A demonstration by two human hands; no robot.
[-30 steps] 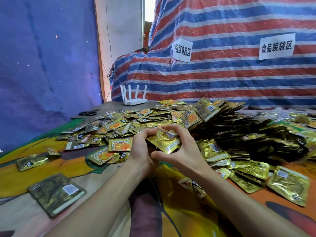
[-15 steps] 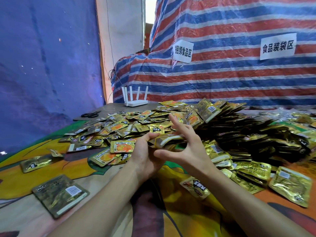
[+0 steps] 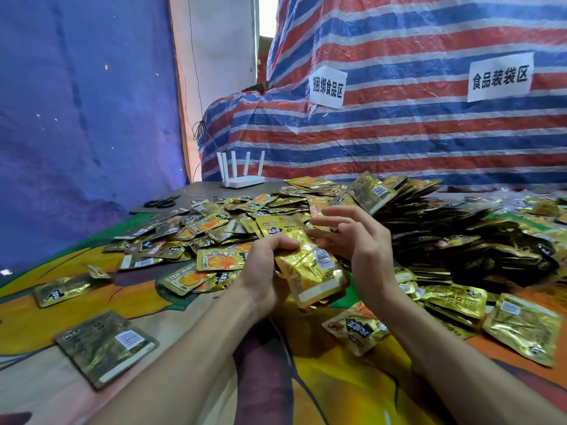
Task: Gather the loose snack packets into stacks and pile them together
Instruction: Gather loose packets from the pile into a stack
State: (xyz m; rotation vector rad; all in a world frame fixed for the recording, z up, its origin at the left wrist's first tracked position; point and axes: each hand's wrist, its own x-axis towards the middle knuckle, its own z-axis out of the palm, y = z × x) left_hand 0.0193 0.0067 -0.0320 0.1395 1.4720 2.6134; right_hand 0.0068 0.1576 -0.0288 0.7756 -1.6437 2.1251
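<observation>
Left hand [image 3: 267, 271]: clenched round the left edge of a small stack of crinkled gold foil snack packets [image 3: 313, 271].
Right hand [image 3: 365, 243]: released, fingers spread and nearly straight, just beside the stack's right edge; I cannot tell whether the fingertips touch the foil.
Held stack: between both hands, raised above the colourful printed tablecloth [image 3: 337, 378], its long axis running away from the person, near end lower.
Deciding relation: the dark heaped pile of gathered packets [image 3: 454, 240] lies right and beyond, so the right hand is nearer (the stack probably goes there once squared).
Loose gold-and-orange packets [image 3: 221, 222]: scattered left and beyond, nearer the left hand.
Far edge: white antennaed router [image 3: 242, 179], black scissors [image 3: 159, 203].
</observation>
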